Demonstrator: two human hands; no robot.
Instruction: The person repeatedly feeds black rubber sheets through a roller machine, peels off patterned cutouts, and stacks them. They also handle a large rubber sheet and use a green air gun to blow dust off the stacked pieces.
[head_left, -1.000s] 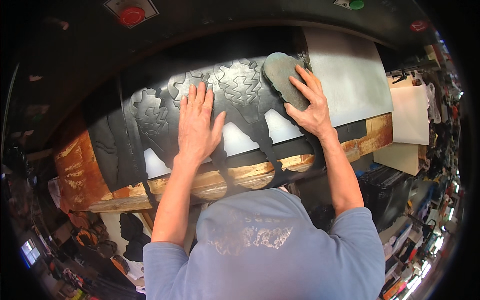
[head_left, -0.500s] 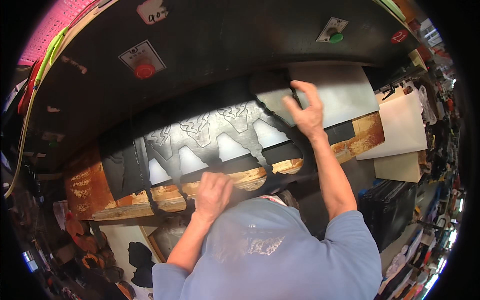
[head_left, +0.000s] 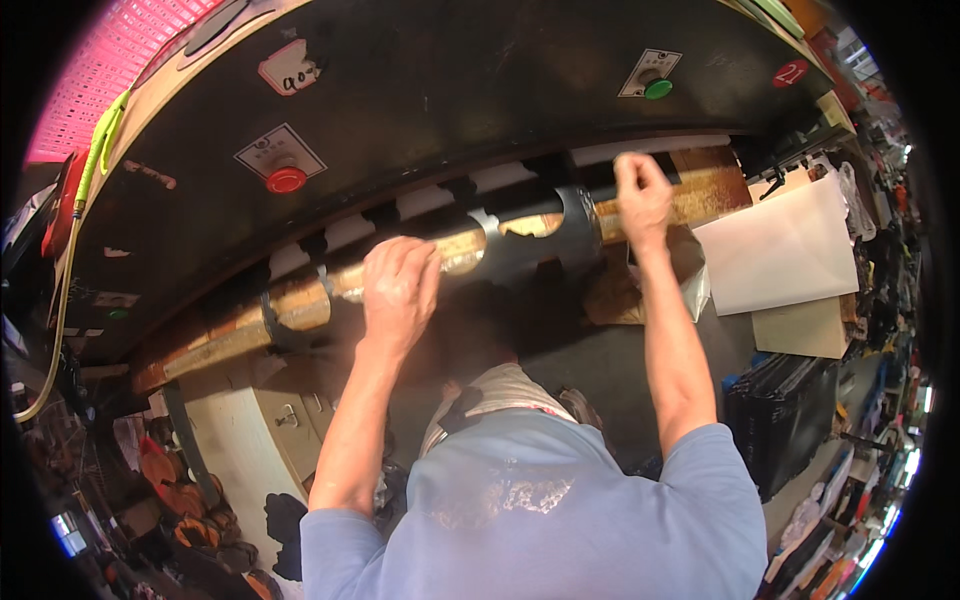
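A black cut-out sheet (head_left: 545, 245), with rounded openings, lies over the front edge of a worn wooden board (head_left: 225, 335) and hangs down toward me. My left hand (head_left: 400, 285) is closed over the sheet's edge left of the middle, fingers curled and pressed together. Farther right, my right hand (head_left: 645, 200) is raised at the board, its fingers bent into a pinch. Whatever lies between those fingertips is too small to make out. Pale cut-out shapes (head_left: 425, 200) show in the narrow gap under a big black machine head (head_left: 440, 90), whose shadow hides the rest.
The machine head carries a red button (head_left: 286, 178) and a green button (head_left: 658, 88). White sheets (head_left: 780, 245) lie at the right, above a stack of black sheets (head_left: 780, 420). A pale cabinet (head_left: 225, 430) stands below left. A pink basket (head_left: 130, 70) sits at upper left.
The black cut-out sheet has come toward me over the board's edge. My left hand moved slightly up and left; the right hand's spread fingers have closed. The grey plate is mostly out of sight.
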